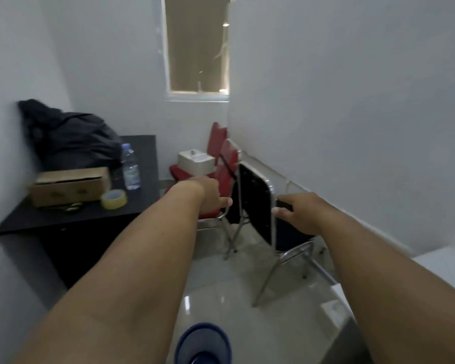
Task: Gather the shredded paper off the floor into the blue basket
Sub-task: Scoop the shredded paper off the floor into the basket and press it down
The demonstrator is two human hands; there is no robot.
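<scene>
Head view: the blue basket (202,342) stands on the glossy floor (221,285) at the bottom edge, between the two outstretched forearms. Beyond the basket, a black folding chair (255,206) blocks the way toward the corner; the right hand (300,211) grasps the top of its back. Just left of it, the left hand (210,197) curls down at a red chair (222,164) carrying a white box (196,160); its grip is too blurred to tell. Far left of the basket, a black table (74,219) bears a cardboard box (69,186), tape roll (114,199), water bottle (130,166) and dark bag (69,135).
</scene>
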